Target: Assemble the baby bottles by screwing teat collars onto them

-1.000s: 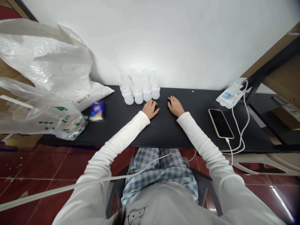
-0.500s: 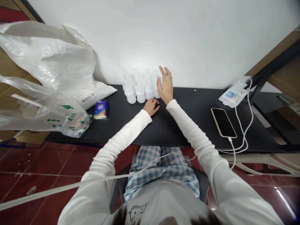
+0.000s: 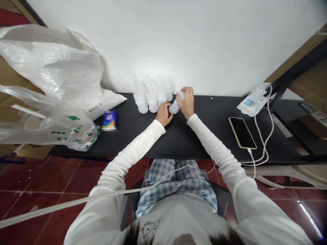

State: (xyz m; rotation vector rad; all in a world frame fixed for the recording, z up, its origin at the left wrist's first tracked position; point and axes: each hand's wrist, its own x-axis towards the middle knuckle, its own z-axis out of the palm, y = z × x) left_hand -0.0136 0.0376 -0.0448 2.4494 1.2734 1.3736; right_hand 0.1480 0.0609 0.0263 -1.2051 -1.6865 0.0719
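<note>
A small white bottle [image 3: 174, 107] with a clear top leans to the right, its base near the table. My right hand [image 3: 187, 102] is closed around its upper part, hiding much of the top. My left hand [image 3: 163, 114] rests on the table just left of that bottle's base, thumb and fingers apart. Its fingertips are close to the base; whether they touch it I cannot tell. Behind and left of my hands, several similar white bottles [image 3: 152, 102] with clear domed tops stand upright in tight rows by the wall.
At left lie a large white plastic sack [image 3: 74, 68], a clear bag with green print [image 3: 76, 132] and a blue packet [image 3: 109, 119]. To the right are a phone [image 3: 242, 132] with a charging cable [image 3: 265, 143] and a white-and-blue package [image 3: 251, 102] on the black table [image 3: 212, 143].
My right hand has closed on the rightmost bottle and drawn it out of the group, toward me and tilted. My left hand stays nearly in place, its fingers shifted slightly beside the base.
</note>
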